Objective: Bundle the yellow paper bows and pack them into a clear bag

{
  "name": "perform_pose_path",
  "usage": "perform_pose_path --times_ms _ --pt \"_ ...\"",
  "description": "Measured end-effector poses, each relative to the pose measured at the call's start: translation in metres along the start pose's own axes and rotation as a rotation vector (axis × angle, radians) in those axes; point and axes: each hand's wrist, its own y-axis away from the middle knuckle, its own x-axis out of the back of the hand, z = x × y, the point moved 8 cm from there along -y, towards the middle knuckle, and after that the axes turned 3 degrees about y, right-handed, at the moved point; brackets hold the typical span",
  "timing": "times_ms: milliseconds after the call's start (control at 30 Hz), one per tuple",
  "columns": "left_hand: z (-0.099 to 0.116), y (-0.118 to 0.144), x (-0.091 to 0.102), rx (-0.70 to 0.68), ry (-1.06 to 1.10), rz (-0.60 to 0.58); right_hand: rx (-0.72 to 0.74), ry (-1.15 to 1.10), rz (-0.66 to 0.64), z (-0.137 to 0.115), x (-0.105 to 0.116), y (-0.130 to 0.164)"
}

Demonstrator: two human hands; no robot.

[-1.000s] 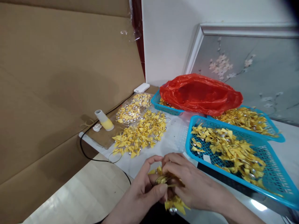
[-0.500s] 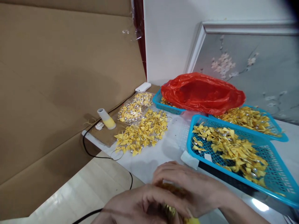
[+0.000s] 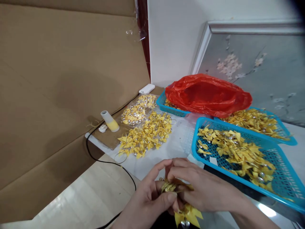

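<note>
At the bottom centre my left hand (image 3: 152, 198) is closed around a bundle of thin gold cords (image 3: 168, 187), its thumb pressed along the near side. My right hand (image 3: 202, 183) curls over the same bundle from the right, and its fingertips are partly hidden. The two hands touch at the top. Below them hangs a yellow ribbon bow (image 3: 188, 214) with a shiny silver bead at its lower end. A pile of similar yellow bows (image 3: 145, 135) lies on the white table (image 3: 176, 149) beyond my hands.
Right of my hands a blue basket (image 3: 283, 165) holds more bows. Behind it sit another blue basket (image 3: 283, 127), a red plastic bag (image 3: 207, 95) and a third blue basket (image 3: 172, 110). Bagged bows (image 3: 134, 115), a pale cone (image 3: 110, 121) and a black cable (image 3: 95, 159) are left.
My hands have lifted slightly and turned, so the gold cords now show between them. The yellow bow under them has come further into view.
</note>
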Motion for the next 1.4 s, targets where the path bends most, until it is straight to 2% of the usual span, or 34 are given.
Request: perform_pose_path --times_ms 133,233,300,400,533,567,633,700,767,833,900,1033,1167,1300,1400 --pt "0.004 0.003 0.004 -0.156 -0.230 0.052 0.013 0.012 -0.027 -0.003 0.003 -0.002" --pt "0.015 0.009 0.002 -0.298 -0.479 0.054 0.034 0.018 -0.035 -0.010 0.005 -0.001" --pt "0.023 0.013 -0.002 -0.365 -0.556 0.059 0.042 0.031 -0.024 -0.014 0.008 0.000" --pt "0.030 0.017 -0.005 -0.384 -0.599 0.130 0.072 0.058 -0.007 -0.022 0.009 0.002" --pt "0.045 0.027 -0.003 -0.469 -0.681 0.348 0.081 0.139 -0.032 -0.026 0.005 0.004" --pt "0.049 0.028 -0.003 -0.481 -0.698 0.366 0.080 0.162 -0.033 -0.026 0.004 0.004" --pt "0.050 0.026 -0.003 -0.431 -0.708 0.328 0.091 0.202 -0.016 -0.026 0.005 0.004" --pt "0.045 0.020 -0.002 -0.302 -0.627 0.233 0.114 0.229 0.008 -0.027 0.007 0.003" --pt "0.034 0.016 0.000 -0.135 -0.449 0.159 0.127 0.242 0.010 -0.026 0.006 0.000" --pt "0.021 0.015 0.002 0.013 -0.238 0.138 0.135 0.245 -0.003 -0.023 0.004 -0.004" --pt "0.011 0.017 0.003 0.096 -0.052 0.144 0.149 0.239 -0.009 -0.021 0.000 -0.009" --pt "0.006 0.016 0.005 0.102 0.229 0.156 0.144 0.194 -0.019 -0.014 -0.007 -0.021" --pt "0.005 0.012 0.016 0.059 0.354 0.187 0.074 0.080 -0.040 -0.007 -0.002 -0.023" --pt "-0.006 0.005 0.022 0.078 0.428 0.142 0.006 0.137 -0.003 0.011 0.029 -0.027" --pt "-0.013 -0.003 0.027 0.059 0.457 0.128 -0.216 0.287 0.143 0.051 0.071 -0.045"
